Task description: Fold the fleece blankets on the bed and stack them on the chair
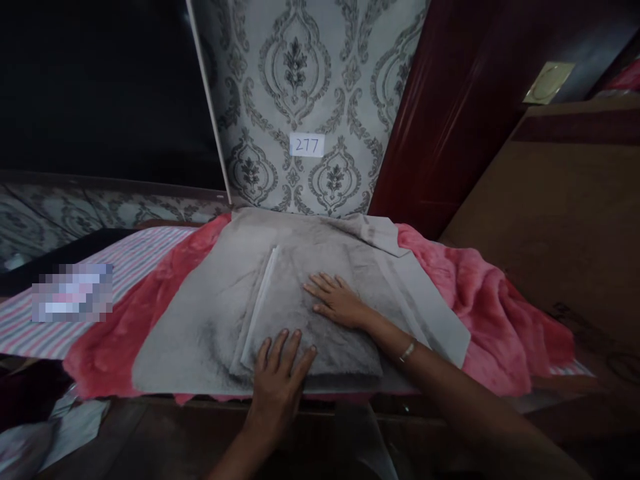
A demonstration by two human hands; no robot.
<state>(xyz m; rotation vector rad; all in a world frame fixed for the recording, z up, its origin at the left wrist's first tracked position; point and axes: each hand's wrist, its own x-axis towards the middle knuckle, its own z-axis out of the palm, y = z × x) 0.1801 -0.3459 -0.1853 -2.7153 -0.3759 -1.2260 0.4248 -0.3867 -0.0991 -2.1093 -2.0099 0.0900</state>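
Note:
A grey plush cloth (310,260) is spread over the table, with a folded grey plush piece in its middle that has a pale edge strip along its left side. My left hand (281,363) rests flat on the near left corner of the folded piece, fingers spread. Farther up, my right hand (336,301) lies flat on the middle of that piece, fingers stretched to the left, and a bracelet (408,350) circles the wrist. The cloth's far right corner (383,233) is turned over in a crease. Neither hand grips anything.
Under the grey cloth lies a pink-red plush blanket (493,313), bunched at the right. A striped cloth (145,257) extends left, with a blurred-out item on it. A dark TV screen (100,93), a wall label (307,145) reading 277 and a large cardboard box (565,220) stand around the table.

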